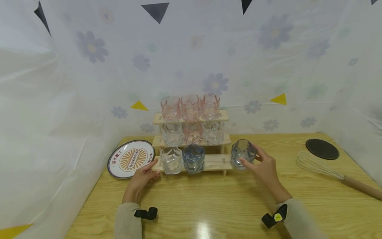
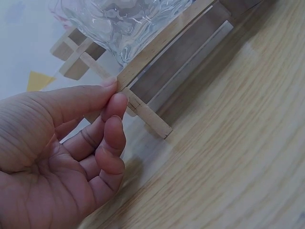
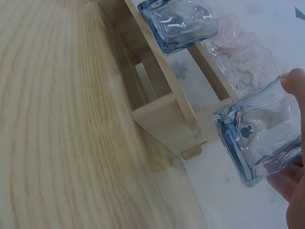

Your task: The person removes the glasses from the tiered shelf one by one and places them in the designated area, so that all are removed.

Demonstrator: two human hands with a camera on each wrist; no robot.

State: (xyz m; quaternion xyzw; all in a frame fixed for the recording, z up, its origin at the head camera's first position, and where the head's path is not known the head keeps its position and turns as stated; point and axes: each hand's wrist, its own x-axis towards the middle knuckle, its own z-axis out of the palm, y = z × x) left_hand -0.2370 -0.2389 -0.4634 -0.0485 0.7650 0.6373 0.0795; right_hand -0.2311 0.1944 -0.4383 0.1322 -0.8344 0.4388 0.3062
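A three-tier wooden stand (image 1: 215,160) holds rows of wavy glasses. My left hand (image 1: 142,177) pinches the left end of its lowest tier; in the left wrist view the thumb and forefinger meet at the board's corner (image 2: 125,82). My right hand (image 1: 265,167) grips a pale blue glass (image 1: 242,153) just off the right end of that tier, and the right wrist view shows the same glass (image 3: 259,131) raised beside the board. On the lowest tier sit a clear glass (image 1: 171,161) and a darker blue glass (image 1: 194,159), leaving bare wood at the right.
Pink glasses (image 1: 190,107) line the top tier; the middle tier has a pink glass (image 1: 192,131) between two clear ones. A round patterned plate (image 1: 119,167) lies left of the stand. At right are a whisk (image 1: 343,176) and a black round mat (image 1: 322,148).
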